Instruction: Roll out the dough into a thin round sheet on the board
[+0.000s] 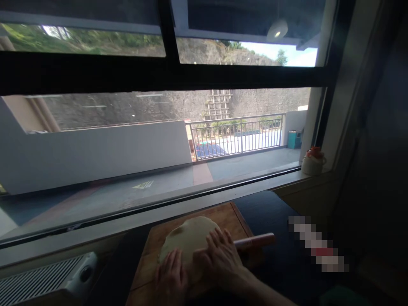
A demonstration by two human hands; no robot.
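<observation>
A flat, rounded sheet of dough (183,238) lies on a wooden board (145,259) at the window-side table. My left hand (172,274) rests at the near left of the dough, its fingers stretched forward and lying flat on it. To the right, my right hand (223,257) is over a rolling pin (256,241), fingers bent over it and thumb toward the left. The pin's right end sticks out past that hand and the board; its other end is hidden by the hand and dough. Whether dough wraps round the pin, I cannot tell.
The board stands on a dark table (267,208). Behind it runs a windowsill (223,196), with a pale jar with an orange top (313,161) at its right end. A white radiator (57,278) stands at lower left. A blurred-out patch (318,244) covers something on the right.
</observation>
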